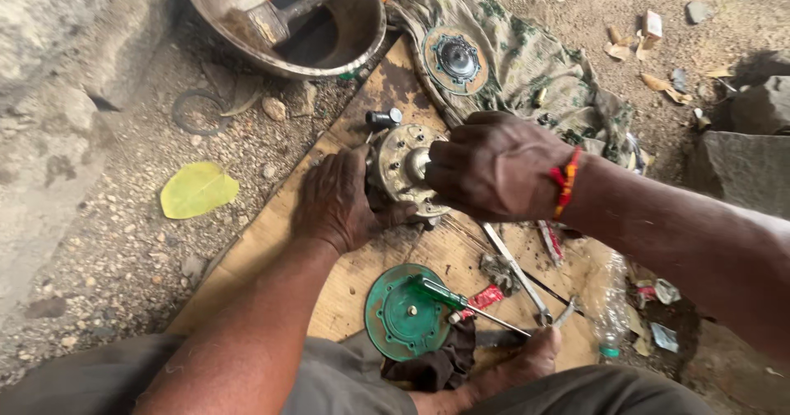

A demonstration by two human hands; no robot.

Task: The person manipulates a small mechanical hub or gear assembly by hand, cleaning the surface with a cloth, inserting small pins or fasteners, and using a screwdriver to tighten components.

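A round, grimy metal machine part (401, 164) with bolt studs on its face lies on a wooden board (271, 242). My left hand (336, 201) grips its left side. My right hand (494, 166), with a red thread band at the wrist, is closed over the central shaft end of the part. A small dark socket piece (382, 118) stands just above the part.
A metal basin (288, 16) holding dark liquid and a brush sits at the top. A disc-shaped part (455, 59) rests on camouflage cloth. A green round plate (403, 312), green-handled screwdriver (448, 297), pliers (527, 287), plastic bottle (609, 312) and dark rag (436, 364) lie near my knees. A yellow leaf (197, 188) lies on gravel.
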